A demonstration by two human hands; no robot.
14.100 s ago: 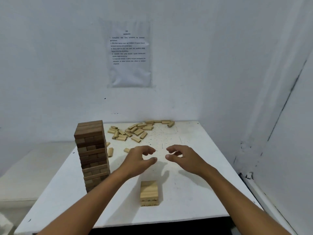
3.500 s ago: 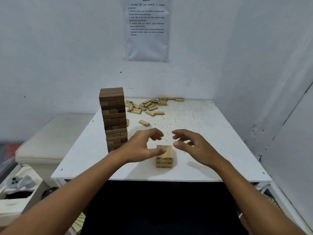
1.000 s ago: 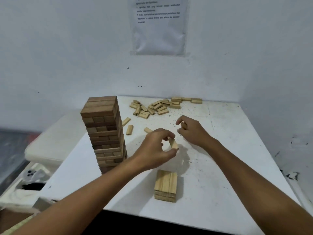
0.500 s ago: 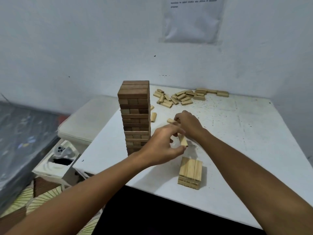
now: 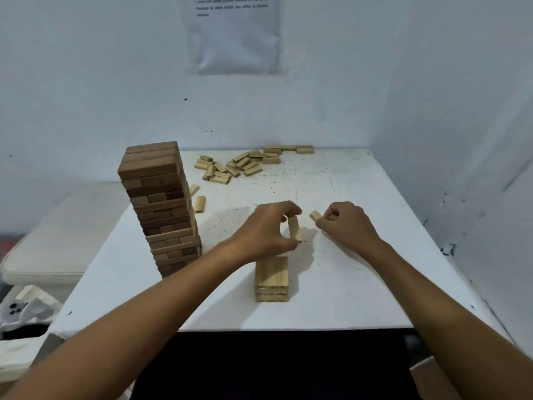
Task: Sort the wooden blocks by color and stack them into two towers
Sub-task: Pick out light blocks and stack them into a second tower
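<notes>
A tall tower of dark brown blocks (image 5: 163,209) stands on the left of the white table (image 5: 360,269). A short stack of light blocks (image 5: 271,280) sits near the front edge. Just behind that stack, my left hand (image 5: 266,230) pinches a light block (image 5: 294,228) upright between thumb and fingers. My right hand (image 5: 344,223) grips another light block (image 5: 315,215), its end sticking out to the left. A pile of loose light blocks (image 5: 236,166) lies at the back of the table.
Two stray light blocks (image 5: 199,203) lie beside the dark tower. White walls close in behind and to the right. A paper sheet (image 5: 233,33) hangs on the back wall. A cream cushioned seat (image 5: 54,226) stands left of the table.
Both hands drew back from the table's middle toward the short light stack, each with a light block. The camera view swung back to face the table squarely.
</notes>
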